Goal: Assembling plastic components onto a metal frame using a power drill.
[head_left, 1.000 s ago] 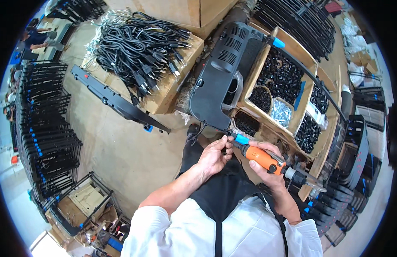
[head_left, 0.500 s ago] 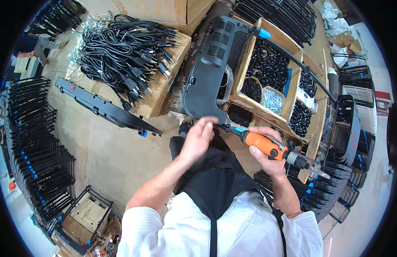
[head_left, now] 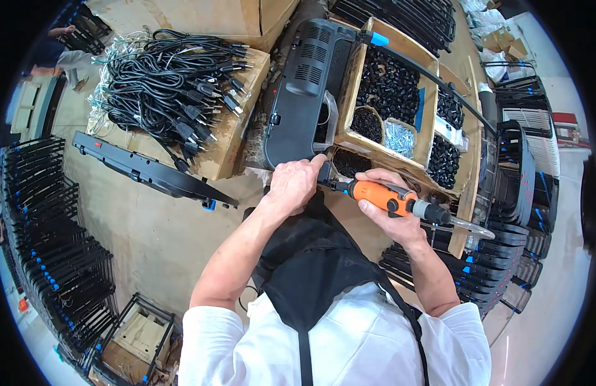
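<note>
A long black plastic housing (head_left: 288,128) with vent slots at its far end lies in front of me, joined to a black tube frame (head_left: 433,83). My left hand (head_left: 297,184) is closed at the housing's near edge, its index finger reaching to the corner; the fingertips are partly hidden. In my right hand (head_left: 394,204) is an orange air screwdriver (head_left: 375,194), a clear hose at its rear. Its tip points left at the housing's near corner, close to my left fingers; whether it touches a screw is hidden.
An open wooden box (head_left: 388,151) holds black plastic parts and silver screws (head_left: 399,139). Black power cords (head_left: 176,96) are heaped on a cardboard box (head_left: 237,145) at left. Another black housing (head_left: 144,168) leans below it. Stacked black frames (head_left: 54,238) line the left side.
My left hand has moved slightly left and up and now rests against the housing's edge. The screwdriver in my right hand has shifted slightly left and up, as has the whole view.
</note>
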Motion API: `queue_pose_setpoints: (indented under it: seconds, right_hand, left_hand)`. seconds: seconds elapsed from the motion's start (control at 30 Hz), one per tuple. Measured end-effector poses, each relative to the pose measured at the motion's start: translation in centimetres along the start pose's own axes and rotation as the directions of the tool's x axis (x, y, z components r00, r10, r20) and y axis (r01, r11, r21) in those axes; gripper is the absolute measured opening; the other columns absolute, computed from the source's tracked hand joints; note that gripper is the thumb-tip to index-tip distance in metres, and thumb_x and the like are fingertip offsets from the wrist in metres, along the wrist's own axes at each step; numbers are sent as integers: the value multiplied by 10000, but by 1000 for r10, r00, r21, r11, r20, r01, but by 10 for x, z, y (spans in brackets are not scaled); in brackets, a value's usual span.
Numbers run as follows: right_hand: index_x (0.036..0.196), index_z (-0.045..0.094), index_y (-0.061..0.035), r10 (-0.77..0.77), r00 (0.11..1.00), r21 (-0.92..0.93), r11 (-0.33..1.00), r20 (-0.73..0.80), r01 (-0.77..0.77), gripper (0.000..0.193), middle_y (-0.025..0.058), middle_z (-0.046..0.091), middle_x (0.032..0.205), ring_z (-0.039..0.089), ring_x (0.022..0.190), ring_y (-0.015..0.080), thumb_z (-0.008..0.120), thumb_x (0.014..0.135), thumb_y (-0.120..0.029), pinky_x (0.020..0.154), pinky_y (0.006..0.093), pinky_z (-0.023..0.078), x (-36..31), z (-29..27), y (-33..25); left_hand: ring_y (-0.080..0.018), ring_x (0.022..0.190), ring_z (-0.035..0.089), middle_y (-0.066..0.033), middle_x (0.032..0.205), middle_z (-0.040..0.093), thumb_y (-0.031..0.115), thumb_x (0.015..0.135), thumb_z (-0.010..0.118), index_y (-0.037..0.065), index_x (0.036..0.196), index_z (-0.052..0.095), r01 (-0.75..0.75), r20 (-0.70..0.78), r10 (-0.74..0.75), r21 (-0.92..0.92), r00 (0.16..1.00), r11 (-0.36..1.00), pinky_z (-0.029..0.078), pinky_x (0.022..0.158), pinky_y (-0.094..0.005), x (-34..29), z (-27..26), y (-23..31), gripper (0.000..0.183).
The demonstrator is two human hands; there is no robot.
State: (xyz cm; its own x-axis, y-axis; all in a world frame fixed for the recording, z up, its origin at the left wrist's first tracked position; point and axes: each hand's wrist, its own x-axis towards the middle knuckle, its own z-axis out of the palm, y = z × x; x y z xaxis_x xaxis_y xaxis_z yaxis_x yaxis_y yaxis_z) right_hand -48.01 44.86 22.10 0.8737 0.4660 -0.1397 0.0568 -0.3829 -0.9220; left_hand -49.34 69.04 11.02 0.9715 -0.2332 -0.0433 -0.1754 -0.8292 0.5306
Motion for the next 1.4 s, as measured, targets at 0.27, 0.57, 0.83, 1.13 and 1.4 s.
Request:
queue_pose_setpoints:
  seconds: [0.27,0.57,0.83,1.13,1.4]
  right_hand:
    - [1325,653,-43,15,998,-98,995,59,-10,481,84,708,1308,678,1202,207,815,872,-65,1098,377,518,14,15,-3]
    - [1225,675,-81,-22,979,-235,970,204,71,392,102,731,1324,727,1115,209,826,864,-101,989,351,571,29,19,-4]
    - [1223,678,-79,-4,975,-210,976,223,52,386,117,732,1316,717,1161,229,816,863,-72,1027,373,564,31,19,-7]
    - [1276,660,-80,73,975,-333,943,212,1,434,124,714,1342,701,1193,237,816,871,-60,1060,380,548,32,25,-25]
    - [1340,636,-78,-60,989,-5,998,136,62,506,92,705,1343,667,1251,217,837,875,-78,1106,387,522,10,32,-16]
  left_hand:
    - [-356,745,758,-168,823,751,49,906,581,69,1223,671,-16,-39,16,5,999,1000,599,636,-472,-1,5,-5,330]
    - [-192,866,665,-96,967,689,281,1120,526,55,1137,637,415,178,-490,-800,853,433,536,733,-339,-25,-12,-8,252]
    - [-90,723,568,-10,954,699,375,1139,535,92,1169,648,257,431,-298,-839,852,-479,433,617,-234,-85,20,5,306]
    - [-77,672,567,18,898,710,297,1116,602,69,1181,718,204,471,-436,-823,767,-530,449,602,-233,-80,26,17,265]
    - [-102,708,582,14,869,681,290,1103,621,95,1107,705,158,575,-291,-604,765,-781,460,609,-247,-70,45,16,212]
